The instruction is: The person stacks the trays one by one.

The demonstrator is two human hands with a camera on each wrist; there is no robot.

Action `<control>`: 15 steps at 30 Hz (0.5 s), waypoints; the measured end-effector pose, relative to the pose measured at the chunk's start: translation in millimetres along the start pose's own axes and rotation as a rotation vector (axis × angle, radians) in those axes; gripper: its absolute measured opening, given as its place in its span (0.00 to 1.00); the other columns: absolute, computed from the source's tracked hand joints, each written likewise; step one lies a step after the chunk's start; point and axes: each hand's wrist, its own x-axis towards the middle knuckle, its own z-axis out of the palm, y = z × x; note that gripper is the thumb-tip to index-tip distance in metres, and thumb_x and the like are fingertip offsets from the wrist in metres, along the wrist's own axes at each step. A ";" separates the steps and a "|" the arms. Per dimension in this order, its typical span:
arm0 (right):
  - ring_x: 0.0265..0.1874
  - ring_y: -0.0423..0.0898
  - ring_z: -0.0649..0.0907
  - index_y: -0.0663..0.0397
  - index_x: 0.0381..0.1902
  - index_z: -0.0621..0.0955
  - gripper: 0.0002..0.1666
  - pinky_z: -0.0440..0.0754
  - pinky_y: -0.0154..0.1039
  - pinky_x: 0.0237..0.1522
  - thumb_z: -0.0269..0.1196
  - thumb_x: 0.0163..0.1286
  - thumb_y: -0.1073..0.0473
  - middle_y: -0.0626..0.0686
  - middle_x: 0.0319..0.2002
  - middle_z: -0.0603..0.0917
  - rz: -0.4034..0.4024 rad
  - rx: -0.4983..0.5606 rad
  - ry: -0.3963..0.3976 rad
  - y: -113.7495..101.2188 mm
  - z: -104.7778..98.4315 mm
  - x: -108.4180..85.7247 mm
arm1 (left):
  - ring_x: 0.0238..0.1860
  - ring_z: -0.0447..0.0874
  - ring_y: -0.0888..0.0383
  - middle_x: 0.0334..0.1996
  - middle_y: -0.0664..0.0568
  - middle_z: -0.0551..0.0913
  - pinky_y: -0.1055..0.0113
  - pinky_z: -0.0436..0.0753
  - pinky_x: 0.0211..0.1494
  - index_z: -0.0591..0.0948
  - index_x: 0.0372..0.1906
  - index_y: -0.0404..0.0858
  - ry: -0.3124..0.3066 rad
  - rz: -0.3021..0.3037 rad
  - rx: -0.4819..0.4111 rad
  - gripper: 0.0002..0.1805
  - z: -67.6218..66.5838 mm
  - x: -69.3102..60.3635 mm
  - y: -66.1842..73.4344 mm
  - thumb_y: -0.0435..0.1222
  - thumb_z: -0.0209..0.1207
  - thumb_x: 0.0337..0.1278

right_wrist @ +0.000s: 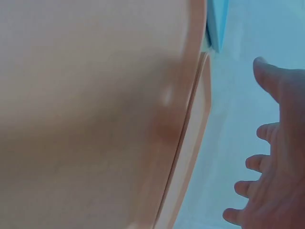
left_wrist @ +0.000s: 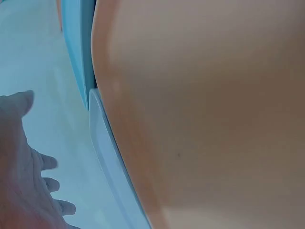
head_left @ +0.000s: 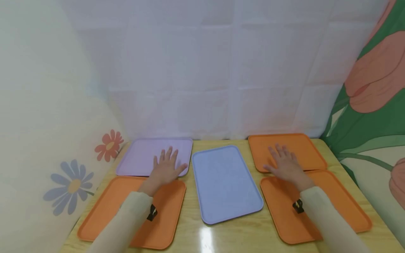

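Observation:
My left hand [head_left: 165, 170] hovers with spread fingers where the lilac tray [head_left: 139, 154] and the near left orange tray [head_left: 104, 207] meet. It holds nothing. On the other side my right hand [head_left: 286, 167], fingers also spread and holding nothing, is over the far right orange tray [head_left: 303, 147] and the edge of the near right orange tray [head_left: 338, 196]. Between the hands lies a blue tray [head_left: 226, 186], turned slightly askew. Both wrist views show the hands, left hand [left_wrist: 24, 176] and right hand [right_wrist: 281, 157], raised apart from the trays.
All the trays lie flat on a light wooden table [head_left: 190, 228]. A white cloth [head_left: 190, 70] hangs behind it. Flower-patterned cloths stand at the left [head_left: 72, 105] and right [head_left: 376, 140] sides.

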 end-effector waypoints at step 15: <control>0.67 0.71 0.66 0.63 0.76 0.63 0.42 0.70 0.68 0.63 0.60 0.75 0.44 0.74 0.69 0.64 -0.044 0.132 -0.040 -19.6 4.2 9.6 | 0.68 0.64 0.31 0.68 0.29 0.67 0.34 0.70 0.65 0.68 0.68 0.23 0.053 0.017 0.017 0.39 7.6 -14.4 27.7 0.56 0.49 0.74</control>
